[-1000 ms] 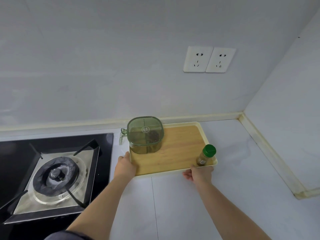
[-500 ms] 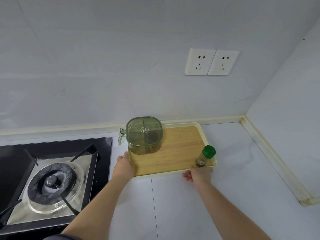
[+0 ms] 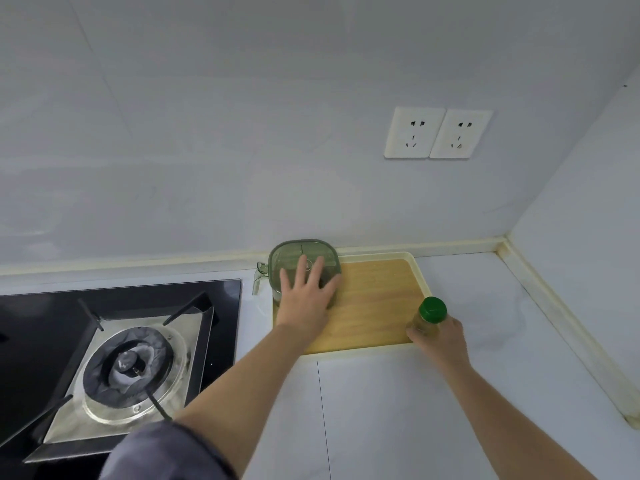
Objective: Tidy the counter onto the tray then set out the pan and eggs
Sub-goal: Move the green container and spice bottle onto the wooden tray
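Far left: black glass gas hob (image 3: 214, 306) set in the desk, one burner (image 3: 130, 370) with a metal surround and black pan supports, nothing on it. Bottom edge, a grey-blue sleeve (image 3: 162, 452) on the left arm, forearm bare, reaching up and right. Left hand (image 3: 304, 301) is flat with fingers spread and straight, laid over the near side and lid of the green box (image 3: 287, 252); fingertips (image 3: 302, 263) reach about the lid centre, thumb out toward the right edge. The green box is translucent with rounded corners and its lid on, contents not readable; it sits at the far-left corner of the tray, and a clear handle-like piece (image 3: 258, 280) sticks off its left side over the desk. The tray (image 3: 421, 271) has a cream rim and a wood-look floor, lies flat on the white desk (image 3: 398, 417), just right of the hob, with its far edge against the back wall (image 3: 242, 133). Middle of the tray floor is bare. At the near-right corner of the tray, the right hand (image 3: 441, 336) has its fingers curled round a small spice bottle (image 3: 432, 311) with a green cap and brownish contents, roughly upright; the bottle base is hidden by the hand, so cannot tell if it rests on the tray. Above on the wall, two white sockets (image 3: 438, 133) side by side. Far right, the desk runs into the room corner.
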`<action>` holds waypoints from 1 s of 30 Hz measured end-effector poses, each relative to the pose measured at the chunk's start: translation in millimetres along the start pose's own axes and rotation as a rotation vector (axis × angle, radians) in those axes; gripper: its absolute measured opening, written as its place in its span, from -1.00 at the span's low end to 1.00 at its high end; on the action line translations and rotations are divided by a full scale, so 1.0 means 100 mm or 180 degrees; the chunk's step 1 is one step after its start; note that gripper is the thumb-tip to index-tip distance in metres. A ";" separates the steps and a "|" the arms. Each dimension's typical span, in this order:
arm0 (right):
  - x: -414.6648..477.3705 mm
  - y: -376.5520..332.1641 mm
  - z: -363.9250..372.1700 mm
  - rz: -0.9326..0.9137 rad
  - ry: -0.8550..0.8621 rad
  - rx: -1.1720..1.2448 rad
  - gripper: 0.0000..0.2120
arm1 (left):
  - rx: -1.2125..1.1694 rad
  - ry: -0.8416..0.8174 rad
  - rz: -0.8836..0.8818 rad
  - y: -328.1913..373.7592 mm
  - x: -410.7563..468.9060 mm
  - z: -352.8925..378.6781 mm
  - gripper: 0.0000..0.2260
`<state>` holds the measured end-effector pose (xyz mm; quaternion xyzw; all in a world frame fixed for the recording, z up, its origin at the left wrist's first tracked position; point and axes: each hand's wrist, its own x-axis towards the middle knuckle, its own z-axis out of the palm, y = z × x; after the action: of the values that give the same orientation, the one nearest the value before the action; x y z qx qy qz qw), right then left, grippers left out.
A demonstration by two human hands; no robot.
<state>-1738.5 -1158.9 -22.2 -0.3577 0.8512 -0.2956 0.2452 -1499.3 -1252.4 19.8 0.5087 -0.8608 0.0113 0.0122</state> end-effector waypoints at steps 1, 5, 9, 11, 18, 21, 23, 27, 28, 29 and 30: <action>0.04 0.03 0.03 0.0026 0.0004 0.0051 -0.62 | 0.0086 -0.0100 0.0025 0.03 0.05 0.01 -0.41; 0.05 -0.01 0.02 0.0021 0.0033 0.0113 -0.76 | 0.0281 -0.0306 -0.0046 0.05 0.13 0.04 -0.32; 0.03 0.00 0.02 -0.0074 0.0055 0.0125 -0.71 | 0.0418 -0.0407 -0.0062 0.03 0.10 -0.01 -0.21; 0.02 0.00 0.03 -0.0060 0.0047 0.0137 -0.72 | 0.0443 -0.0407 -0.0053 0.03 0.10 -0.02 -0.20; -0.04 -0.10 0.06 -0.0107 0.0086 0.0106 -0.78 | 0.0594 -0.0408 -0.0064 -0.03 0.08 -0.03 -0.22; -0.03 -0.06 0.02 -0.0047 0.0121 0.0112 -0.76 | 0.0626 -0.0346 -0.0094 -0.02 0.09 -0.01 -0.27; -0.01 -0.01 -0.04 -0.0050 0.0202 0.0183 -0.79 | 0.0636 -0.0326 -0.0107 -0.01 0.10 0.00 -0.28; 0.01 0.07 -0.14 -0.0002 0.0259 0.0401 -0.82 | 0.0658 -0.0308 -0.0137 0.03 0.07 0.03 -0.23; 0.01 0.08 -0.15 -0.0009 0.0254 0.0430 -0.82 | 0.0672 -0.0290 -0.0139 0.03 0.06 0.05 -0.21; 0.01 0.08 -0.15 -0.0016 0.0249 0.0456 -0.83 | 0.0675 -0.0277 -0.0139 0.03 0.06 0.07 -0.19; 0.01 0.09 -0.14 -0.0019 0.0244 0.0486 -0.82 | 0.0664 -0.0267 -0.0138 0.03 0.06 0.07 -0.17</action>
<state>-1752.6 -1150.2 -18.6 -0.3290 0.8339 -0.3738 0.2381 -1504.6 -1256.3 12.8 0.5257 -0.8435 0.0793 -0.0767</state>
